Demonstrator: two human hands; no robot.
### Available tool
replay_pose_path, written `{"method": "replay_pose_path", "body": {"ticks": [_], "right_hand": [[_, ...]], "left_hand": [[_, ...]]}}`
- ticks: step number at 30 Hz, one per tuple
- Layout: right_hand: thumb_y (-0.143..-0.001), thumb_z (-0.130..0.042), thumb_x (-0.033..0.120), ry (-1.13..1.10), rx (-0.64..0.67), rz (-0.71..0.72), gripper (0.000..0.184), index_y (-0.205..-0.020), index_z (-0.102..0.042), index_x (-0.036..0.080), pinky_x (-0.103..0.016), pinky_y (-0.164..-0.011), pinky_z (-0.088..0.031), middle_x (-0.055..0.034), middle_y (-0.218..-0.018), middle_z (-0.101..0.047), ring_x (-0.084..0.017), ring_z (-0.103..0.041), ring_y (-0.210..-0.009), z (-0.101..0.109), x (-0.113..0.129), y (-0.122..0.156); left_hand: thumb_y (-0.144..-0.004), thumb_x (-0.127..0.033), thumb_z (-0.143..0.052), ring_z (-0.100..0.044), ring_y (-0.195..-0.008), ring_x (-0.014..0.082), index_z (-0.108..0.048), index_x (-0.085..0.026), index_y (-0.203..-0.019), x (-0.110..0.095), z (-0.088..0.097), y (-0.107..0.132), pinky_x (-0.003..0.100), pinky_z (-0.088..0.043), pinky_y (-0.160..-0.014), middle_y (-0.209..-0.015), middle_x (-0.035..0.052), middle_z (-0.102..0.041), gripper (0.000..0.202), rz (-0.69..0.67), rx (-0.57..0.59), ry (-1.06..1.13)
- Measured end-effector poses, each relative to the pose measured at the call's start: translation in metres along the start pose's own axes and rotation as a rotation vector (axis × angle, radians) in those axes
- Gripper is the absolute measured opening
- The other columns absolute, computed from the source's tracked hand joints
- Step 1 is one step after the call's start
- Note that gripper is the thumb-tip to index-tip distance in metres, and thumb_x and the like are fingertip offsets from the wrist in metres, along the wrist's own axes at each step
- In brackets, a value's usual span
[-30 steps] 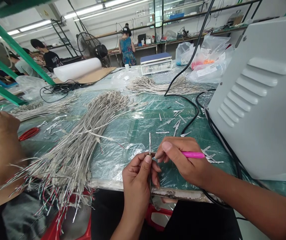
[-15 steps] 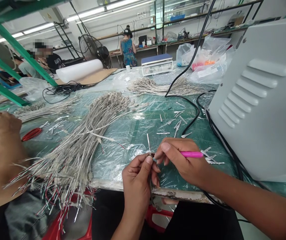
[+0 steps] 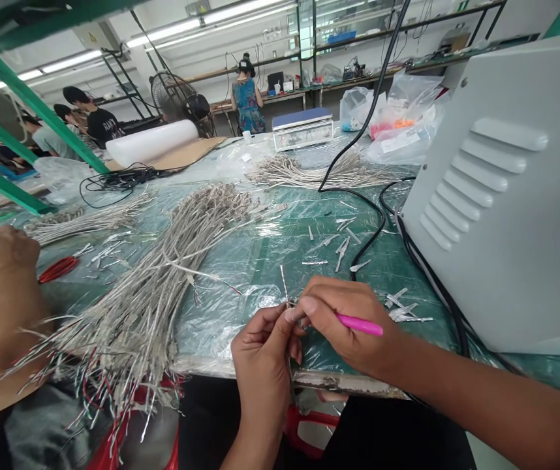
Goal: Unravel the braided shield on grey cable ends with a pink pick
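My left hand [image 3: 263,356] pinches a thin cable between thumb and fingers at the table's front edge. From the pinch, the cable's silvery foil-wrapped end [image 3: 284,282] sticks up. My right hand [image 3: 353,320] is closed around a slim pink pen-like tool [image 3: 362,325], whose rear end shows behind the fingers. The right fingertips meet the left thumb at the cable, so the tool's tip is hidden. Left of my hands lies a big bundle of grey cables [image 3: 162,274], with stripped red, green and white wire ends hanging over the edge.
Foil scraps [image 3: 342,251] lie beyond my hands. A grey vented machine housing [image 3: 505,215] stands at right, with black cords [image 3: 378,209] beside it. Another person's hand [image 3: 3,251] is at far left near a red wire coil [image 3: 58,269]. More cables [image 3: 319,173] lie farther back.
My right hand has moved slightly left and closer to the left thumb, and the pink tool now tilts down to the right. The whole view has shifted a little.
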State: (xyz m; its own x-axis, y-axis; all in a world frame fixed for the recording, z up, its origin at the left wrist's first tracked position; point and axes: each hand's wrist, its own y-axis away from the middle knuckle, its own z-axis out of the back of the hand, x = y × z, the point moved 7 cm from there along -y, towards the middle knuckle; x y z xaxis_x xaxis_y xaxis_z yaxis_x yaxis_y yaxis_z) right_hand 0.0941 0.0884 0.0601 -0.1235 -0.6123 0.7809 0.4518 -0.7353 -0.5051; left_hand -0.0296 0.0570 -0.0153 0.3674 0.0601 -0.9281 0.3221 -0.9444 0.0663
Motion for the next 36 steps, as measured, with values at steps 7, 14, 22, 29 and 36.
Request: {"method": "replay_pose_path", "body": {"ticks": [7, 14, 22, 29, 36], "right_hand": [[-0.099, -0.045, 0.023, 0.011, 0.036, 0.138, 0.029, -0.076, -0.061, 0.017, -0.028, -0.061, -0.047, -0.0035, -0.071, -0.059, -0.015, -0.054, -0.067, -0.004, 0.009, 0.001], [-0.092, -0.06, 0.021, 0.067, -0.423, 0.101, 0.008, -0.092, -0.068, 0.022, -0.03, -0.066, -0.051, -0.0044, -0.088, -0.062, -0.017, -0.06, -0.077, 0.04, 0.01, 0.003], [-0.1, -0.046, 0.028, -0.211, -0.305, -0.225, 0.02, -0.111, -0.063, 0.022, -0.027, -0.068, -0.054, -0.0047, -0.095, -0.074, -0.015, -0.069, -0.08, 0.037, -0.024, -0.006], [-0.09, -0.057, 0.012, -0.517, 0.158, -0.311, 0.034, -0.123, -0.057, 0.02, -0.035, -0.093, -0.052, -0.0068, -0.109, -0.072, -0.018, -0.067, -0.107, 0.003, -0.028, -0.009], [-0.087, -0.063, 0.012, -0.497, 0.198, -0.281, 0.036, -0.122, -0.058, 0.019, -0.03, -0.084, -0.053, -0.0063, -0.105, -0.071, -0.017, -0.068, -0.097, -0.004, -0.023, -0.009]], "left_hand": [[-0.078, -0.025, -0.075, -0.039, -0.045, 0.005, -0.068, -0.014, -0.067, -0.006, -0.005, 0.004, 0.018, -0.031, -0.045, -0.047, -0.0067, -0.046, 0.017, -0.018, -0.02, -0.104], [-0.078, -0.032, -0.074, -0.042, -0.043, 0.007, -0.072, -0.014, -0.084, -0.002, -0.005, 0.005, 0.021, -0.033, -0.044, -0.057, -0.0009, -0.06, 0.019, 0.026, 0.005, -0.125], [-0.085, -0.037, -0.067, -0.033, -0.043, 0.0049, -0.07, -0.013, -0.085, 0.002, -0.01, 0.004, 0.017, -0.028, -0.041, -0.053, -0.0043, -0.047, 0.024, 0.106, 0.125, -0.074], [-0.091, -0.03, -0.059, -0.017, -0.042, 0.0032, -0.069, -0.012, -0.079, 0.002, -0.012, 0.0, 0.014, -0.026, -0.039, -0.051, -0.008, -0.031, 0.024, 0.301, 0.382, 0.22], [-0.094, -0.026, -0.053, -0.015, -0.04, 0.0034, -0.069, -0.011, -0.08, 0.004, -0.015, -0.003, 0.014, -0.028, -0.037, -0.051, -0.0083, -0.028, 0.026, 0.399, 0.542, 0.332]]}}
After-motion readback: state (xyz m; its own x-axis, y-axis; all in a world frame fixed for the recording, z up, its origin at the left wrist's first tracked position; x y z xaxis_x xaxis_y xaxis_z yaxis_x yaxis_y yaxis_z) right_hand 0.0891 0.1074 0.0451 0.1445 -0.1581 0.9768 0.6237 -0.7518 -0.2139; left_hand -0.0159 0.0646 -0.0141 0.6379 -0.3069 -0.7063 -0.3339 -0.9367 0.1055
